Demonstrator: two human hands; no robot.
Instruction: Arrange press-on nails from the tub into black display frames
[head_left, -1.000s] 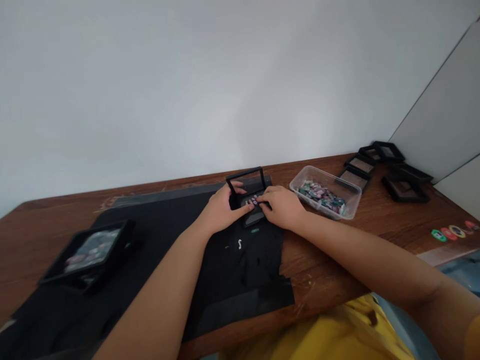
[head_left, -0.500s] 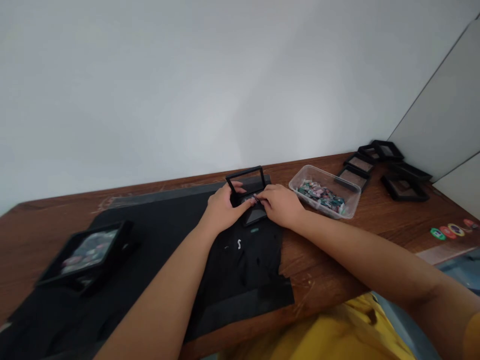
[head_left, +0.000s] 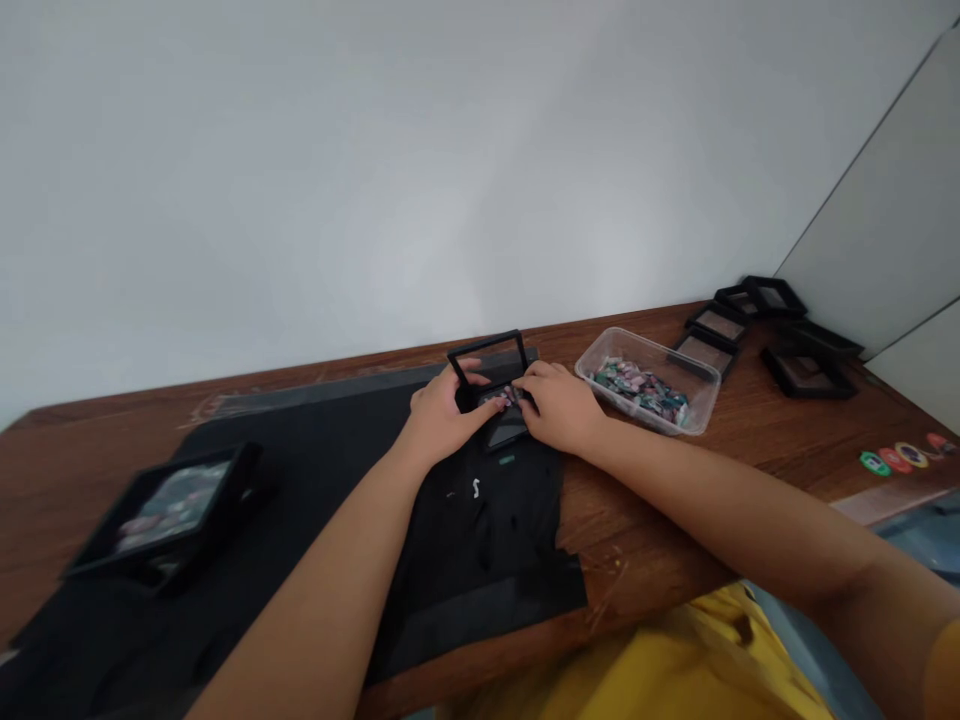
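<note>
A small hinged black display frame [head_left: 504, 432] lies on the black mat with its lid [head_left: 485, 342] tilted up. My left hand [head_left: 439, 415] holds its left side, fingers behind the lid and thumb inside on the lower half. Inside the frame, small pinkish pieces [head_left: 505, 397] sit near both hands' fingertips. From the right, my right hand [head_left: 561, 408] reaches in with its fingers bent and drawn together at these pieces. What those fingertips grip, if anything, is hidden.
A clear plastic tub [head_left: 709, 402] of small coloured pieces stands right of my hands. Several black frames [head_left: 806, 375] lie by the wall at far right. Another frame with pieces inside [head_left: 172, 505] rests on the mat [head_left: 300, 470] at left. Small scraps [head_left: 476, 488] lie in front.
My right hand's fingers have shifted slightly at the frame, and more of the pinkish pieces shows. The whole view has moved a little; the frame stays with its lid up.
</note>
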